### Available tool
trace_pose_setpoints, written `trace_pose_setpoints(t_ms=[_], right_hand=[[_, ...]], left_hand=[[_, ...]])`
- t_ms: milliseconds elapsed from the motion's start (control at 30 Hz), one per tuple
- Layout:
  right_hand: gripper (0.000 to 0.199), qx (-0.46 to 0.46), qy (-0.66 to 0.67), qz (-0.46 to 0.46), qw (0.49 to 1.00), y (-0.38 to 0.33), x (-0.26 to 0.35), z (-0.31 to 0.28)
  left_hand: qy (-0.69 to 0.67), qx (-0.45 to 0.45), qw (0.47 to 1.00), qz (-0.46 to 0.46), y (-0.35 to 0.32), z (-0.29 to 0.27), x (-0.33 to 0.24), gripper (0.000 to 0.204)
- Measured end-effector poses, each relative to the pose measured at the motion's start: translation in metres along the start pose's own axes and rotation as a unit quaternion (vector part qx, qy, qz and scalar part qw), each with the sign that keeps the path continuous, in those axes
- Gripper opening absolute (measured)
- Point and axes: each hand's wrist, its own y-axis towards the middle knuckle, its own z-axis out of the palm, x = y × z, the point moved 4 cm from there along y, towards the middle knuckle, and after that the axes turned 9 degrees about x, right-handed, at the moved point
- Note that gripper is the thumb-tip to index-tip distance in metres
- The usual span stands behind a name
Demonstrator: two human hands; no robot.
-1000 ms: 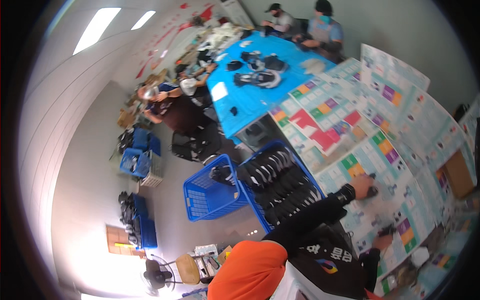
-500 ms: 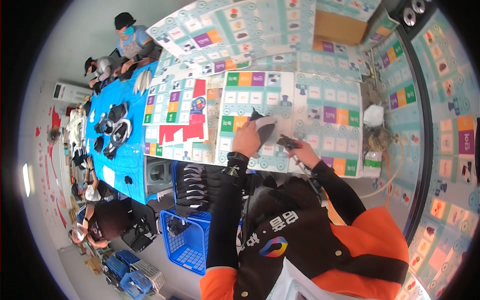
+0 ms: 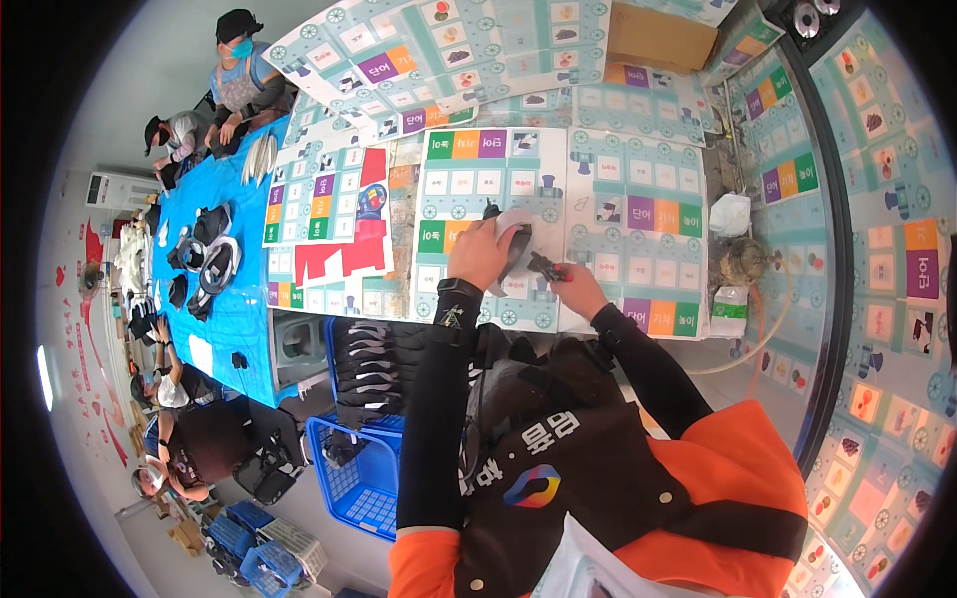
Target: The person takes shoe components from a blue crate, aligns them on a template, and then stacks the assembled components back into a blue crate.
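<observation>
Well, close by, the left hand (image 3: 478, 255) has its fingers closed around a curved grey-and-black piece (image 3: 516, 247), over the patterned sheets (image 3: 636, 267), and the right hand (image 3: 580, 291) grips a dark tool (image 3: 544, 265) just beside it. Beyond, a blue basket (image 3: 361, 490) stands near a blue-covered table (image 3: 255, 344), with a capped, masked person (image 3: 240, 88) alongside

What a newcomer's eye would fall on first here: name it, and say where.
Likely the bright orange sleeve at lower right, then the vivid blue table cover at left. At the centre, the left hand holds a grey-and-black piece and the right hand a dark tool, above sheets printed with coloured blocks.
</observation>
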Motion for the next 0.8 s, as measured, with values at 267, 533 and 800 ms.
trace_pose_setpoints(t_ms=[267, 533, 800], right_hand=[[0.031, -0.016, -0.07, -0.032, 0.997, -0.005, 0.026, -0.003], [0.028, -0.019, -0.09, -0.039, 0.995, -0.002, 0.04, -0.001], [0.026, 0.029, -0.081, -0.05, 0.995, -0.002, 0.044, -0.002]], left_hand=[[-0.016, 0.034, 0.999, -0.011, -0.014, -0.005, 0.002, 0.038], [-0.022, 0.018, 0.999, -0.014, -0.027, -0.011, 0.01, 0.04], [-0.046, 0.018, 0.999, -0.017, -0.033, -0.016, 0.009, 0.035]])
